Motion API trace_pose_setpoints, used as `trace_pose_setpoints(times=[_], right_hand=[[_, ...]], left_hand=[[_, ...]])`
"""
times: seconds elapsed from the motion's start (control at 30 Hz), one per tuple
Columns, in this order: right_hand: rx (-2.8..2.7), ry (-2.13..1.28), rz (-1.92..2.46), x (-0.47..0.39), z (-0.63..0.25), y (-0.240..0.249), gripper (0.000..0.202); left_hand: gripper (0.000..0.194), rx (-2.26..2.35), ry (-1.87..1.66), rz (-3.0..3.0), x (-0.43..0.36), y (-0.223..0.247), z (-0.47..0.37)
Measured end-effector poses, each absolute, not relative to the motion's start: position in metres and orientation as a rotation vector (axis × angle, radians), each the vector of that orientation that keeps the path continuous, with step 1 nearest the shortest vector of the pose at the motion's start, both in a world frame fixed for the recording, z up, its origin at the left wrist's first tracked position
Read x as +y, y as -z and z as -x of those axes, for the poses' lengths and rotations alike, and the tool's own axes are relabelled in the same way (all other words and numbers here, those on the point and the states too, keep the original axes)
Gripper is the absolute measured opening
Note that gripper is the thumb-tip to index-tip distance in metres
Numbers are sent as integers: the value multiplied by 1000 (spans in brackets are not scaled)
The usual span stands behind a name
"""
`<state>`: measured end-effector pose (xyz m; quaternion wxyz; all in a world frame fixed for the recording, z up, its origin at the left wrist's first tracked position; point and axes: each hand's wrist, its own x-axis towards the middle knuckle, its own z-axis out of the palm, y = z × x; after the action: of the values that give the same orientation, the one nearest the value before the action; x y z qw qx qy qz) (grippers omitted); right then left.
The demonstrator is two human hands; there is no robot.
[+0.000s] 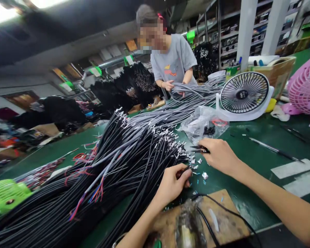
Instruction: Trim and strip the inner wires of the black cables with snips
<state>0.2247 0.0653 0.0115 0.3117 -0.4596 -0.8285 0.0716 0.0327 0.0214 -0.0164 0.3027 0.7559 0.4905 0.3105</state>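
Observation:
My left hand [173, 182] is closed in a pinch on the end of a black cable, its thumb and forefinger pressed together at the tip. Just to the right, my right hand [219, 156] grips a small black-handled pointed tool [202, 149], whose tip points left toward the cable ends. Most of its handle is hidden in the fingers. A thick bundle of black cables [142, 168] with white-tipped ends lies beside my left hand. Small white and blue scraps [205, 176] are scattered on the green table [248, 144] between my hands.
A wooden board [229, 213] with a wrapped metal device stands at the front edge. Behind my hands are a plastic bag [204, 124], a white fan [244, 94] and a pen [266, 145]. Across the table a person [174, 55] holds grey cables [193, 91].

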Motion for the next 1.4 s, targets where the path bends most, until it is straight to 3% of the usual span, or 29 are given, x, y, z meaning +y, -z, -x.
trace_pose_setpoints(times=[0.13,0.27,0.37,0.6,0.73,0.9,0.97,1.2,1.4], right_hand=[[-2123,-278,1058,49,-214,-15,17],[-1915,-560,906,31,-200,-12,16],[-1844,-597,864,25,-194,-10,24],[-1851,-604,874,26,-194,-11,7],[-1897,-490,872,21,-196,-10,8],[-2103,-23,615,17,-202,5,36],[-2138,13,566,15,-202,9,38],[-1777,-540,843,12,-191,-7,7],[-1745,-787,817,10,-186,-11,12]], left_hand=[[33,1411,-1094,-1827,12,6,-24],[25,1420,-1291,-1644,1,-3,-23],[34,1398,-1324,-1730,-7,-5,-25],[39,1322,-1208,-2169,-12,-2,-23],[12,1395,-1276,-2140,-12,-2,-24],[9,1443,-1303,-2010,-13,-2,-29],[8,1446,-1350,-1983,-14,-1,-29],[26,1449,-1592,-1855,-14,3,-26],[22,1378,-1640,-1883,-16,2,-29]])
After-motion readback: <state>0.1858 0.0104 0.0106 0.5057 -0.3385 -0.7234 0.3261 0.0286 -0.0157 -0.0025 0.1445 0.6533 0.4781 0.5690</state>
